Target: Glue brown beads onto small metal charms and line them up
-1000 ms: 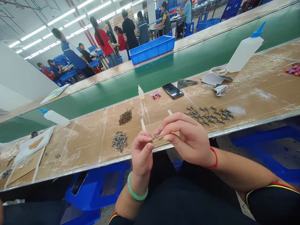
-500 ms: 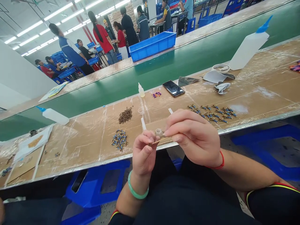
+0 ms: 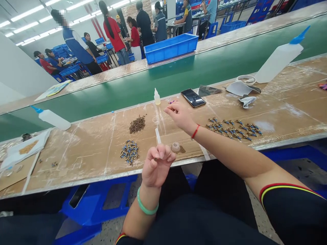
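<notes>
The left hand [image 3: 157, 166] is raised just over the counter's [image 3: 84, 160] edge, fingers curled, gripping a tiny brown piece [image 3: 155, 159] (too small to identify) against the fingertips. Just beyond sits a small clear cup [image 3: 175, 147] on a cardboard sheet [image 3: 189, 149], near a heap of blue-and-gold parts [image 3: 129, 152]. The right hand [image 3: 180, 115], reaching farther out, has its fingertips [image 3: 167, 109] pinched together near a small dropper bottle [image 3: 157, 97], though whether they grasp anything cannot be told

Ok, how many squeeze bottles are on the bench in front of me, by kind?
White squeeze bottles with blue tips: 2
Small squeeze bottle with white tip: 1
Total: 3
</notes>
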Demonstrator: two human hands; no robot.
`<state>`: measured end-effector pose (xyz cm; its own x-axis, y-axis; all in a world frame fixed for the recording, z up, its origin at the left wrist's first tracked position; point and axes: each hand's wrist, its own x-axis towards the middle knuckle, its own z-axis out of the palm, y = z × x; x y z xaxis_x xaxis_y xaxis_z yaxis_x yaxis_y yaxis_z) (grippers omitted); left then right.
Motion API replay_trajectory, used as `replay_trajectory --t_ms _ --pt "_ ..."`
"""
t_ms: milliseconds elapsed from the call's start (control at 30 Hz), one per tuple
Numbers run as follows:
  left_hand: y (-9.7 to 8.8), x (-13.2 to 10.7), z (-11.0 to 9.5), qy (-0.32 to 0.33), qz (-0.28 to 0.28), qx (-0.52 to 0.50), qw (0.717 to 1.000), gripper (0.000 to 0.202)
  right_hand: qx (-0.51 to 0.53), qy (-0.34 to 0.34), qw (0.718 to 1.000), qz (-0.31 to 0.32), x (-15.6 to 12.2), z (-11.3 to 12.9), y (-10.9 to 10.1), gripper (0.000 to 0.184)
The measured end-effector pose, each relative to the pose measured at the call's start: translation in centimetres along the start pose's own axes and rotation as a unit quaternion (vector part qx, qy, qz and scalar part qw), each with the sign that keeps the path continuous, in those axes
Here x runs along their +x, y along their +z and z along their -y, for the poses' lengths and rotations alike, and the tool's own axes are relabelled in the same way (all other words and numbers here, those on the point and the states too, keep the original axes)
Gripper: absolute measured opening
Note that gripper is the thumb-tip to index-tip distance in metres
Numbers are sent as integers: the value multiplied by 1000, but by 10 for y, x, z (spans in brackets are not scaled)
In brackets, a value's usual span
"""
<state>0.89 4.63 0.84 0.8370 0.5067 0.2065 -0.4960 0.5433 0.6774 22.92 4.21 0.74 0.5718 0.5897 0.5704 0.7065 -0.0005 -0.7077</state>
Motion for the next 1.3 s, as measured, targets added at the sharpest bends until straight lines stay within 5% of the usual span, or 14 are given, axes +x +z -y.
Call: replay_trajectory --t_ms 167,333,533,633,767,1000,1167,1300 --pt "-11 5 -4 16 -6 8 1000 40 -64 33 996 62 14 -41 50 27" --pt "-24 5 -15 54 19 -3 998 28 -117 36 986 109 18 -46 61 24" --pt "-49 1 -40 117 1 8 993 18 -193 0 969 151 8 9 17 23" --pt "-58 -2 -45 130 -14 14 991 17 -222 -42 931 286 -20 48 2 13" --pt "-58 -8 -39 123 -32 8 992 19 -295 -37 862 410 -52 78 13 16" --pt "-55 -26 -36 122 -56 11 991 24 -377 -19 788 486 -53 83 49 29" --pt "-58 -27 -43 136 -75 30 987 31 -362 -29 792 491 -56 81 61 32" --pt "-56 -29 -44 134 -70 31 988 28 -307 -21 837 452 -62 80 53 30"
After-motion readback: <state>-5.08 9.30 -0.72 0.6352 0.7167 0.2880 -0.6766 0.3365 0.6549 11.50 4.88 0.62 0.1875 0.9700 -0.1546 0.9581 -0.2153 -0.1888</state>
